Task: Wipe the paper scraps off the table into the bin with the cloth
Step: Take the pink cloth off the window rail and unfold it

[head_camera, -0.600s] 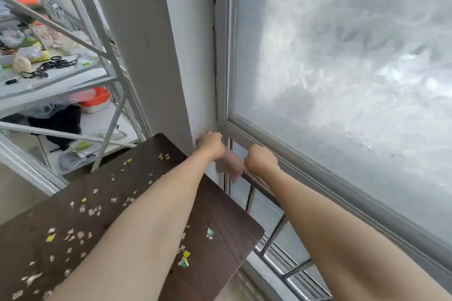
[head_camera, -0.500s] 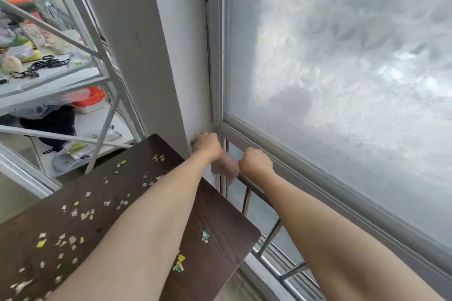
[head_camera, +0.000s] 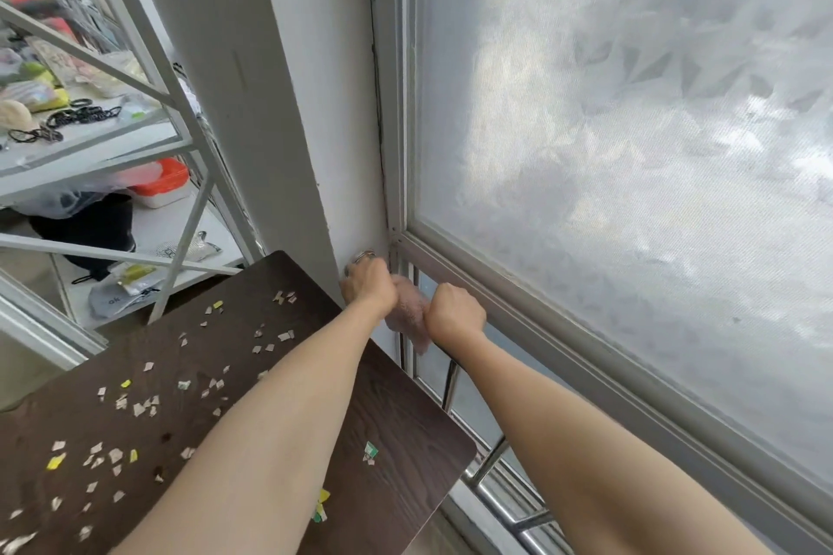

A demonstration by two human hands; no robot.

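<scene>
A dark wooden table (head_camera: 396, 415) fills the lower left, strewn with several small paper scraps (head_camera: 144, 406), white, yellow and green. Both my arms reach past its far right corner to the window frame. A pink cloth (head_camera: 412, 313) hangs there between my fists. My left hand (head_camera: 369, 286) is closed by the wall, at a small metal hook, holding the cloth's left end. My right hand (head_camera: 453, 313) is closed on the cloth's right side. No bin is in view.
A frosted window (head_camera: 631, 149) in a grey frame takes up the right side, with metal railing bars (head_camera: 491, 464) below it. A white wall pillar (head_camera: 279, 104) stands behind the table. A white metal shelf rack (head_camera: 135, 122) with assorted items is on the left.
The view has shifted slightly. Both hands stay at the window corner on the cloth, with the cloth hanging a little lower between them.
</scene>
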